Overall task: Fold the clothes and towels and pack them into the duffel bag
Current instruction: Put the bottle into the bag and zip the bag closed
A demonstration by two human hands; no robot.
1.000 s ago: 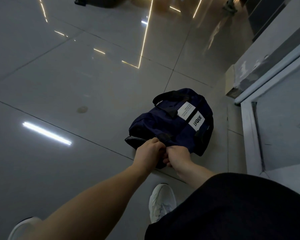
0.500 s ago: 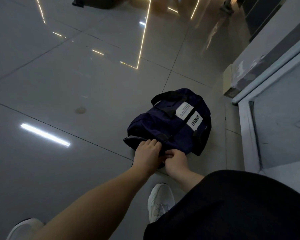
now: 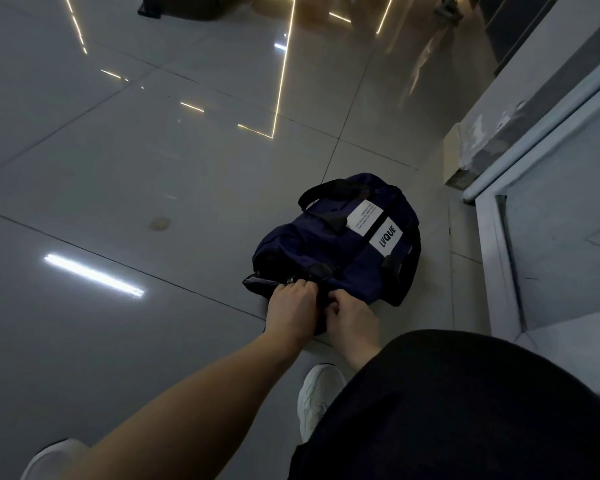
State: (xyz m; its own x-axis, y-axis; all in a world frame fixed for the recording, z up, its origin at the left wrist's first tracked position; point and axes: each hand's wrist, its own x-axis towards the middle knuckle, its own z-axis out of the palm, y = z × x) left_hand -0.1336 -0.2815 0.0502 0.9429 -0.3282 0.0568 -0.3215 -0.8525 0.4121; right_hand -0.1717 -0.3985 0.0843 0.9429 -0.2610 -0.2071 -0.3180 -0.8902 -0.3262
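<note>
Navy duffel bag (image 3: 336, 244) lies on the tiled floor (image 3: 118, 168), beside a white door frame (image 3: 492, 258). Left hand (image 3: 293, 308) and right hand (image 3: 352, 320) side by side, each grip pinching fabric at the bag's near end.

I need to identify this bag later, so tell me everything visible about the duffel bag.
The duffel bag is navy fabric with black carry handles and trim, lying slumped on the glossy tile floor beside a white door frame. Two white patches sit on its upper side; one reads LVQUE, the other carries fine print too small to read. The left hand and right hand both grip its near end.
</note>
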